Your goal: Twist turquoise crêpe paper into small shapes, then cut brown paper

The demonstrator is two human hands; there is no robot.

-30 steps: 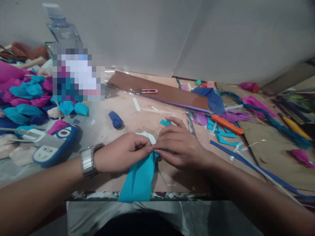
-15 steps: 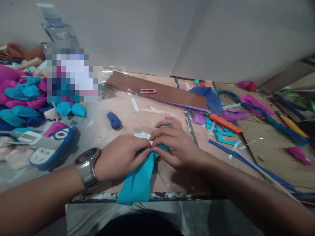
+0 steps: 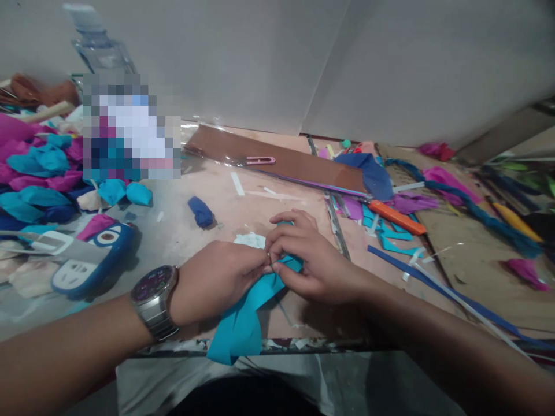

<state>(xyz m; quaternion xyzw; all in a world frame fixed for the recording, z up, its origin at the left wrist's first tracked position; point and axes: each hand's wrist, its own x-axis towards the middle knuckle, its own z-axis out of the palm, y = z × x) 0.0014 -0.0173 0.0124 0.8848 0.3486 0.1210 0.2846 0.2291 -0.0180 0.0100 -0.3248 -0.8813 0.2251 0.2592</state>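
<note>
A teal strip of paper or thin cloth [image 3: 243,323] runs from between my hands down over the table's front edge. My left hand [image 3: 221,274], with a watch [image 3: 154,294] on its wrist, pinches the strip near its upper part. Fingertips of my right hand [image 3: 307,254] meet the left ones there, curled round another part of the same teal strip. What lies right between the fingertips is hidden. Just behind the hands is a small white patch [image 3: 250,239] on the table. A dark blue rolled piece [image 3: 201,212] lies beyond my left hand.
Teal, magenta and blue crumpled pieces [image 3: 39,167] heap at the left, near a blue-and-white scissors-like tool [image 3: 95,260] and a bottle [image 3: 102,49]. A brown sheet pack [image 3: 281,159] bears a pink cutter [image 3: 260,160]. An orange cutter [image 3: 396,217] lies among scraps at right.
My left hand has turned slightly and dipped at the fingertips. The teal strip has twisted, with more of it showing under my right fingers. Surrounding things have stayed put.
</note>
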